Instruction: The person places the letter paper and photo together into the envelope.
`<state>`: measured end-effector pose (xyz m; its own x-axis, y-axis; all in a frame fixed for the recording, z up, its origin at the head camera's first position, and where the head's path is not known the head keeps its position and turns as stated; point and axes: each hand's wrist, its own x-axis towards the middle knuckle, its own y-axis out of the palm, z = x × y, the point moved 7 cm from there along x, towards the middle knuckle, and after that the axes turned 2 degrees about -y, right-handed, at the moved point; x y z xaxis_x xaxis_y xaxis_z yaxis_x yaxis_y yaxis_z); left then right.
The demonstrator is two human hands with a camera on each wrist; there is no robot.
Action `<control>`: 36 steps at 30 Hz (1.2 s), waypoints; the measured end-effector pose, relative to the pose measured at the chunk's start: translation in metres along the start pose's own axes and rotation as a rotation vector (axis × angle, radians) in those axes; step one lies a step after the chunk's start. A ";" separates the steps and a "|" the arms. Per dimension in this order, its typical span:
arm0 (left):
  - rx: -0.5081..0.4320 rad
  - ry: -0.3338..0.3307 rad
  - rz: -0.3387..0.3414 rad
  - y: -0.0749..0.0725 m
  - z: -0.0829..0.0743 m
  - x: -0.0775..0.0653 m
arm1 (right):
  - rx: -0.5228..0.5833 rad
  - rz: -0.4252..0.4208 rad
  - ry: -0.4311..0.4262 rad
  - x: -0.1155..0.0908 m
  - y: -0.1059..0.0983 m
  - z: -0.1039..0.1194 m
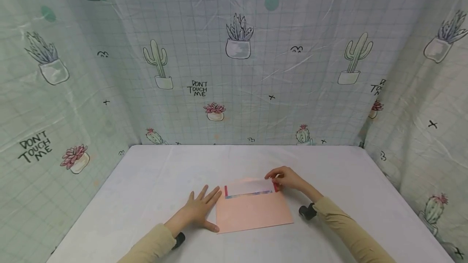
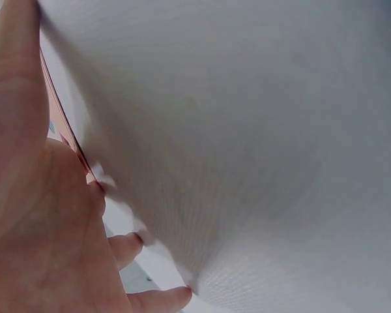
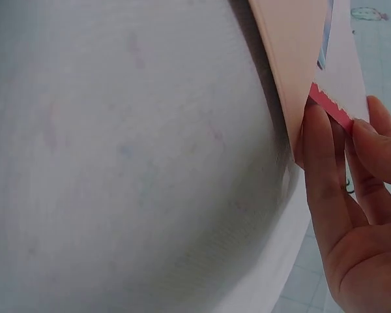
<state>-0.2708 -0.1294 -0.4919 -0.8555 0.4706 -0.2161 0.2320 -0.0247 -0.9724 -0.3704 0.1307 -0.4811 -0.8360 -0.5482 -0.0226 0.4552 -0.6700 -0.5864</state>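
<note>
A pink envelope [image 1: 254, 213] lies flat on the white table [image 1: 146, 182], near the front middle. A white card [image 1: 250, 186] with red ends and a coloured lower strip pokes out of its top opening. My left hand [image 1: 204, 206] lies flat with fingers spread on the table, its fingertips against the envelope's left edge [image 2: 60, 120]. My right hand [image 1: 276, 180] pinches the right end of the card; in the right wrist view the fingers [image 3: 326, 140] hold the red edge of the card [image 3: 344, 85] beside the envelope [image 3: 287, 59].
A cloth printed with cacti [image 1: 234, 64] hangs behind the table and on both sides, closing it in. Small black wrist cameras [image 1: 308, 211] sit at each of my forearms. The table cover [image 2: 260, 143] is plain white.
</note>
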 end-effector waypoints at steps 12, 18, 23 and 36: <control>0.003 0.006 -0.003 -0.003 -0.002 -0.001 | 0.022 0.057 -0.014 0.001 0.008 0.002; 0.012 0.004 -0.006 -0.004 -0.003 -0.001 | -0.003 0.090 -0.052 0.000 0.012 0.007; 0.016 0.002 -0.011 -0.004 -0.001 0.000 | -0.028 0.117 -0.096 0.000 0.014 0.009; 0.030 -0.007 -0.006 -0.004 0.000 -0.002 | -0.195 0.161 -0.125 0.001 0.018 0.014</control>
<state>-0.2700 -0.1303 -0.4870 -0.8599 0.4649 -0.2110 0.2132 -0.0486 -0.9758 -0.3586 0.1110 -0.4800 -0.7077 -0.7056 -0.0353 0.5016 -0.4666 -0.7285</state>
